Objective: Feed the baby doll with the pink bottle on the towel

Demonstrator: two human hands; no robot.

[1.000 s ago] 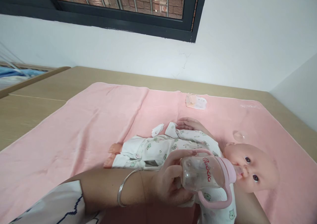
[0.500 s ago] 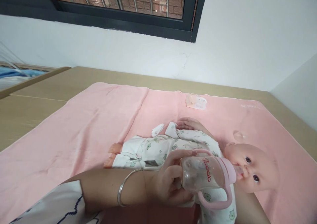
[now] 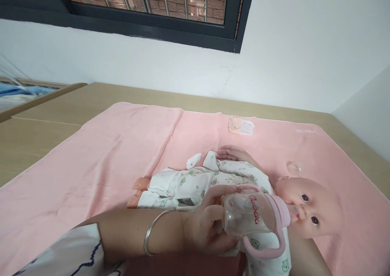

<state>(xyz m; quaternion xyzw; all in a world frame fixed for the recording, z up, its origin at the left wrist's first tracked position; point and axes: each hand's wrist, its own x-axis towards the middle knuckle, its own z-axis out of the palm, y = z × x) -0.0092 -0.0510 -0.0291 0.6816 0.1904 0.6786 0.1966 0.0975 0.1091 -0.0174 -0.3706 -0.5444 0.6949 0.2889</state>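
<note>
A: Left hand (image 3: 207,227) is closed round the base end of the bottle (image 3: 250,215), thumb on top, fingers under. Bangle (image 3: 152,231) on that wrist.

B: Bottle position?

A: Over the chest of the doll (image 3: 310,211), lying near level. The teat end points to 3 o'clock and is in the doll's mouth. Looks empty. One pink loop handle (image 3: 265,251) hangs at 6 o'clock.

B: Why grip the base?

A: My read is that it keeps the hand off the face and lets the wrist set the tilt.

B: Right hand?

A: Right hand (image 3: 233,152) shows at 12 o'clock of the doll's body, fingers laid on the far sleeve. The forearm runs under the neck, so I judge it props the head. Clamped or just resting, I cannot tell.

B: Doll layout?

A: On its back on the pink blanket (image 3: 91,166), head at 3 o'clock, feet at 9.

B: Clearance?

A: Most room lies toward 9 and 10 o'clock, with flat blanket and then table (image 3: 36,138). It is tighter toward 3, where the blanket edge and table edge come before the side wall (image 3: 365,117).

B: Loose bits?

A: Clear cap (image 3: 294,167) at 1 o'clock just beside the head. White scrap (image 3: 193,159) at 11 near the legs. Small packet (image 3: 241,125) at 12 near the blanket's far edge. All are apart from both hands.
</note>
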